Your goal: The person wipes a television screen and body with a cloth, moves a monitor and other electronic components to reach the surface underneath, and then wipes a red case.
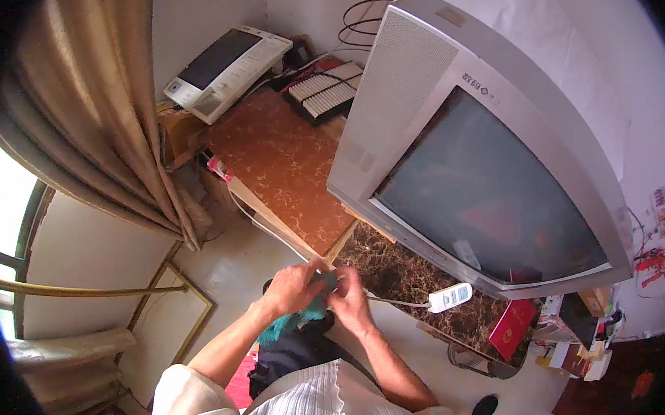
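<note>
Both of my hands are close together in front of the table edge, with a fluffy teal cloth (pixel 279 328) bunched between them. My left hand (pixel 288 289) is closed on the cloth, which hangs down below it. My right hand (pixel 348 297) pinches the cloth's other side. A white cord (pixel 273 233) runs from the upper left into my fingers and comes out to the right. There it joins a white socket block (pixel 451 298) on the dark marbled tabletop (pixel 379 262). The cloth and fingers hide the cord's middle stretch.
A large grey television (pixel 493 188) fills the right side. Left of it is a brown marbled board (pixel 283 161), with a white-framed panel device (pixel 222 69) and a pleated filter (pixel 324 92) behind. A red booklet (pixel 513 327) lies right. Beige curtains (pixel 86 109) hang left.
</note>
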Motion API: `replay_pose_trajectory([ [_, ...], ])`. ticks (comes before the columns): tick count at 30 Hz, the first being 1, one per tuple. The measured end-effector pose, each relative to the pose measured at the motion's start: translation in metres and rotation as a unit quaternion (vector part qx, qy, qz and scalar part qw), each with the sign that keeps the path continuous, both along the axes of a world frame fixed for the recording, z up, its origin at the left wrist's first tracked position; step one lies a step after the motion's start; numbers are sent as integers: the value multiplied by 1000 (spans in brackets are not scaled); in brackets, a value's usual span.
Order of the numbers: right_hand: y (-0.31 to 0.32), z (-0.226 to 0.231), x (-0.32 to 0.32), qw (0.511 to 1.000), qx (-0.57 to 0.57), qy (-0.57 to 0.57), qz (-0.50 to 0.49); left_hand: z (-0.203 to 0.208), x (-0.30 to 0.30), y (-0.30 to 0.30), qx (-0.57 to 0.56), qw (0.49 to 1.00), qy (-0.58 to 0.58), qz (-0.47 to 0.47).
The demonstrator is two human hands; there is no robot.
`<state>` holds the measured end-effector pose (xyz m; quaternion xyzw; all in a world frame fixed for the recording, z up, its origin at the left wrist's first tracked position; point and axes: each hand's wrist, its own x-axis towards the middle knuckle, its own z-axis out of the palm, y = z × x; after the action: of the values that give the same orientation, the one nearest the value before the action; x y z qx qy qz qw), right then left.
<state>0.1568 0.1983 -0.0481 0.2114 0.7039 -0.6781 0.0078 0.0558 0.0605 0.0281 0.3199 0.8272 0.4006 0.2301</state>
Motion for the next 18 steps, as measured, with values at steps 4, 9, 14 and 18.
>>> replay_pose_trajectory([
  [4,28,57,-46,980,174,49,-88,9,-31,37,2,976,200,79],
  [9,64,6,-83,880,470,28,67,-64,-30,74,-108,942,313,53],
  [14,53,7,-83,845,524,34,95,-89,-3,72,-149,926,340,67],
  [18,44,6,-64,873,463,120,96,-85,-5,45,-90,956,280,6],
])
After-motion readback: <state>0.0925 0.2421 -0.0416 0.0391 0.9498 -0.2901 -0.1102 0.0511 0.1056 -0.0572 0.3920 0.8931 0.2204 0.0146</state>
